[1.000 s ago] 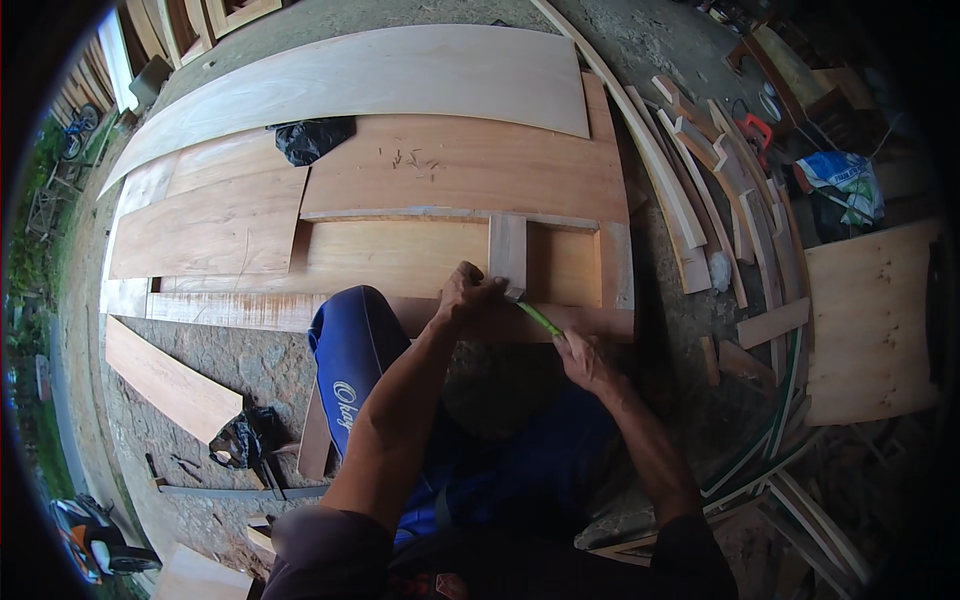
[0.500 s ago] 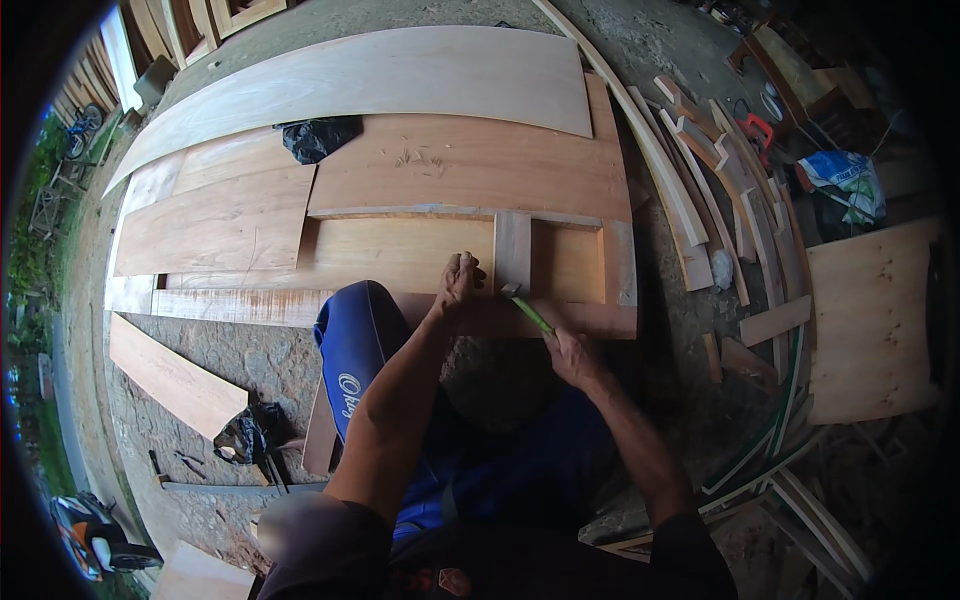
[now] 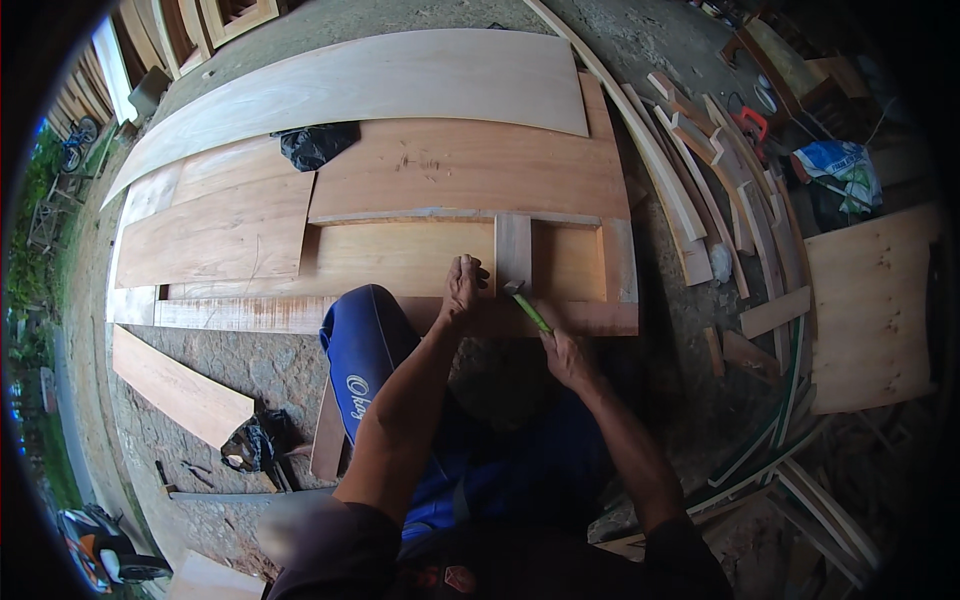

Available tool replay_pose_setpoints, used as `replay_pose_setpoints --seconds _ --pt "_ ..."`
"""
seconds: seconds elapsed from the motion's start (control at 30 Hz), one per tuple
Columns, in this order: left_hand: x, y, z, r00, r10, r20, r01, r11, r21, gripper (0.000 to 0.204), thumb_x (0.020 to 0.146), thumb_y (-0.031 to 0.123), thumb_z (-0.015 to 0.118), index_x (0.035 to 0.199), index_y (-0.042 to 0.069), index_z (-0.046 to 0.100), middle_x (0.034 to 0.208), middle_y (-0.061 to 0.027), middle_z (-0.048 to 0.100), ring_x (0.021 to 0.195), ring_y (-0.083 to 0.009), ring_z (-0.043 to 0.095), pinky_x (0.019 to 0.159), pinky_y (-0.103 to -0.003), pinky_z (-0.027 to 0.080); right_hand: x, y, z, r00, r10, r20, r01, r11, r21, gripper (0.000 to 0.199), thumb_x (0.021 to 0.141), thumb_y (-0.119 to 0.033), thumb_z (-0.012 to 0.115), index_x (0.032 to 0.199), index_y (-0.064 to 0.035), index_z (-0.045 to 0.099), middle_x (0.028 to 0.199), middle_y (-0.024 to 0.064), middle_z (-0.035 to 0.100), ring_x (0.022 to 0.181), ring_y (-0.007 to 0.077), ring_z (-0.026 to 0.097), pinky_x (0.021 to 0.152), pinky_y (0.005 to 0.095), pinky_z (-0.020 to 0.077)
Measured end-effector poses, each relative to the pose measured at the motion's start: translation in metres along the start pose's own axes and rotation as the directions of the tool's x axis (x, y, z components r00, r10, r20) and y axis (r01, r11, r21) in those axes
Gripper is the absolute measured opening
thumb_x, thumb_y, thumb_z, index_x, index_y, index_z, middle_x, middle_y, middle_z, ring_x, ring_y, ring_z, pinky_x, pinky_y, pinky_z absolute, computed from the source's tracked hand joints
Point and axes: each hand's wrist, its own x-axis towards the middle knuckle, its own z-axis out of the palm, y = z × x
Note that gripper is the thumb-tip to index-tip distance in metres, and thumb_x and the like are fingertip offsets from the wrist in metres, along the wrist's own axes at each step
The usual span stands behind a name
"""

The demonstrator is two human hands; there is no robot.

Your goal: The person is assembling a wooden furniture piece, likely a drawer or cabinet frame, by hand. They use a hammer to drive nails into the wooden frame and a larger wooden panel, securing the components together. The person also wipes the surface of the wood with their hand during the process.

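1. Right hand is closed around the handle of a green-handled hammer; the head sits just over the near rail of the wooden frame, right at the foot of the short upright stile.
2. Left hand is curled, fingertips pressed on the near rail just left of the stile. Whether it pinches a nail cannot be told; too small.
3. Step in hand, as a judgement: fixing the stile-to-rail joint, left hand steadying, hammer poised close to the wood.
4. Next move likely calls for short, straight taps; the left fingers sit just beside the strike point, so little margin there.
5. The frame lies on the concrete floor, its near edge against the person's knee in blue trousers.
6. Far side: plywood sheets overlap the frame's far rail; a black bag lies on one near the far left corner.
7. Right edge: curved timber strips and offcuts lie near, with a square board beyond. Tight for swinging right.
8. Left: loose plank well apart on the floor; more open room there.
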Motion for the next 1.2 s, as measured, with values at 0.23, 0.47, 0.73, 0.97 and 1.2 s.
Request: replay_pose_setpoints --seconds 0.23,0.47,0.73,0.97,1.2 --pt "0.002 0.01 0.004 0.999 -0.03 0.012 0.028 0.991 0.127 0.052 0.106 0.047 0.037 0.121 -0.001 0.051 0.101 -0.0187 0.067 0.09 -0.0279 0.066 0.081 -0.04 0.051 -0.004 -0.007 0.005 0.993 0.118 -0.006 -0.116 0.986 0.12 0.033 0.104 -0.03 0.05 0.085 -0.0025 0.054 0.071 0.0272 0.059 0.068 0.047 0.061 0.059 0.0514 0.0457" --pt "-0.01 0.017 0.013 0.987 -0.161 -0.014 0.138 0.794 0.592 0.061 0.089 0.043 0.067 0.132 0.006 0.045 0.114 -0.0189 0.069 0.11 -0.0352 0.065 0.106 -0.052 0.031 0.063 -0.062 -0.033 0.956 0.076 -0.283 0.02 0.946 0.322 0.042 0.104 -0.021 0.046 0.145 -0.0119 0.045 0.087 0.0283 0.064 0.082 0.0483 0.063 0.07 0.0514 0.0494" --pt "0.0 0.011 0.013 0.979 -0.201 0.006 0.153 0.762 0.629 0.065 0.084 0.049 0.071 0.125 0.004 0.048 0.108 -0.0178 0.069 0.108 -0.0341 0.066 0.103 -0.051 0.033 0.12 -0.047 -0.029 0.979 0.014 -0.206 0.018 0.988 0.156 0.057 0.098 -0.011 0.051 0.153 -0.0221 0.038 0.097 0.0283 0.067 0.085 0.0475 0.066 0.071 0.0531 0.0529" --pt "-0.007 0.02 0.021 0.979 -0.199 0.037 0.124 0.732 0.67 0.055 0.088 0.041 0.069 0.119 0.0 0.048 0.106 -0.0243 0.066 0.105 -0.0378 0.065 0.093 -0.046 0.047 0.104 -0.046 -0.024 0.947 0.303 0.106 -0.307 0.951 0.03 0.057 0.099 -0.007 0.051 0.153 -0.0202 0.037 0.115 0.0281 0.065 0.099 0.0474 0.064 0.078 0.0495 0.054" --pt "-0.005 0.028 0.022 0.972 -0.233 0.034 0.151 0.728 0.669 0.061 0.088 0.045 0.067 0.126 0.001 0.048 0.113 -0.0233 0.068 0.109 -0.0359 0.066 0.1 -0.046 0.042 0.103 -0.045 -0.013 0.841 -0.021 -0.54 0.16 0.964 0.212 0.056 0.1 -0.014 0.051 0.153 -0.027 0.037 0.098 0.0291 0.067 0.088 0.0488 0.065 0.076 0.0545 0.051"
